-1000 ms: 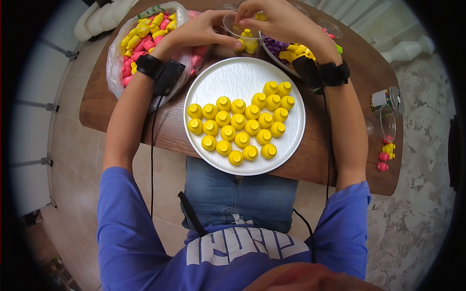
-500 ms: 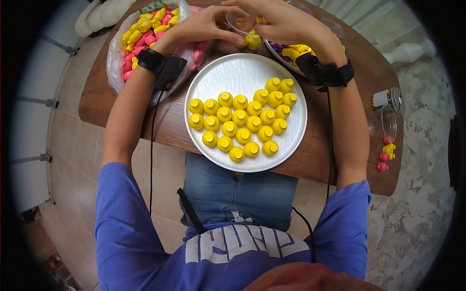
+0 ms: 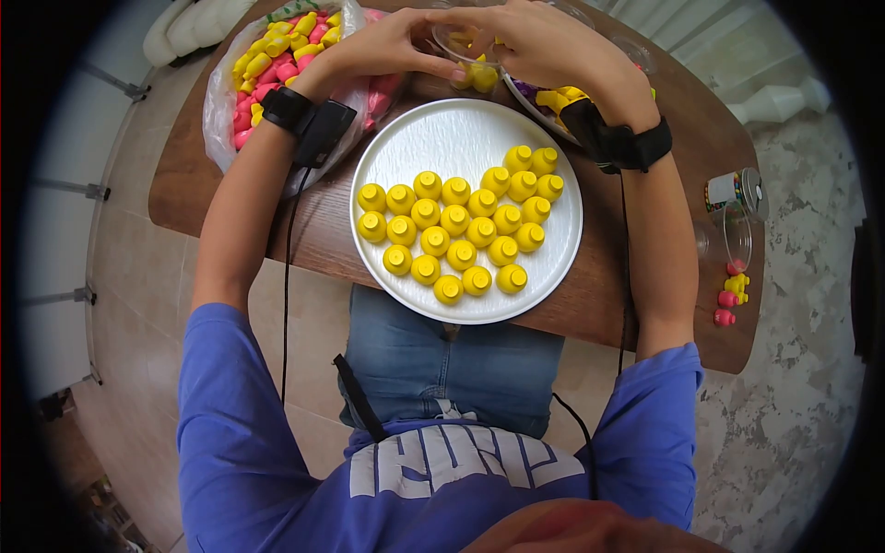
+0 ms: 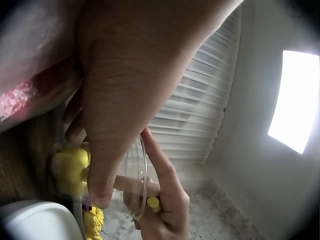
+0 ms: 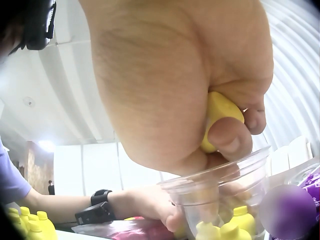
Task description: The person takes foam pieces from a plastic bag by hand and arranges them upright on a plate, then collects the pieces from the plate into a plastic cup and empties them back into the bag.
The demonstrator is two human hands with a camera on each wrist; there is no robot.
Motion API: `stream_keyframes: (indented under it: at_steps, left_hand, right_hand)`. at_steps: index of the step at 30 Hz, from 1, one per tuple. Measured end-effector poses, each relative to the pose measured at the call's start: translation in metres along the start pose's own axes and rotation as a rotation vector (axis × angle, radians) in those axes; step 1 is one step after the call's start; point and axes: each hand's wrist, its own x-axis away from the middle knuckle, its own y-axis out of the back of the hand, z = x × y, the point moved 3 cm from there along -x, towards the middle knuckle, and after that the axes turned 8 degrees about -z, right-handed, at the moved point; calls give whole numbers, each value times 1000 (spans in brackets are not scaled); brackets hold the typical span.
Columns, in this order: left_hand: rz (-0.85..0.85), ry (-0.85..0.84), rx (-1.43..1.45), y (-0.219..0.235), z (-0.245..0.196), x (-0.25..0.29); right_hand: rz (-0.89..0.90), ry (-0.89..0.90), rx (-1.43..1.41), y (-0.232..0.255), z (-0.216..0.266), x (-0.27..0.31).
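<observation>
In the head view my left hand [image 3: 401,46] curls round the side of a clear plastic cup [image 5: 260,172], thumb against its wall. Several yellow bottle-shaped pieces [image 5: 243,217] lie inside the cup. Above the rim, my right hand [image 5: 175,75] holds a yellow piece [image 5: 223,107] between its curled fingers and palm, with some fingers reaching down into the cup. The cup stands just beyond a round white tray [image 3: 406,138], on which several yellow pieces [image 3: 454,220] stand in uneven rows.
A plastic bag [image 3: 217,120] of pink and yellow pieces lies at the back left. Beyond the tray's right side sits a bowl with yellow and purple things [image 3: 558,99]. At the right edge are a lidded jar [image 3: 728,191], a clear cup [image 3: 737,230] and several small pink and yellow pieces [image 3: 735,285].
Both hands and the cup have shifted slightly right since the earliest frame. The right hand has moved a little right and lower over the cup. The tray has shifted slightly up in view.
</observation>
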Motion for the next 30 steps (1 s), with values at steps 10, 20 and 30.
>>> stream_keyframes:
  at_steps: [10, 20, 30]
  left_hand:
    - [-28, 81, -53, 1, -6, 4]
    - [-12, 94, 13, -2, -5, 4]
    - [-1, 101, -90, 3, 3, 1]
  right_hand:
    - [-63, 9, -65, -6, -1, -4]
    - [-164, -84, -79, -8, -14, -6]
    - [4, -86, 48, -6, -11, -4]
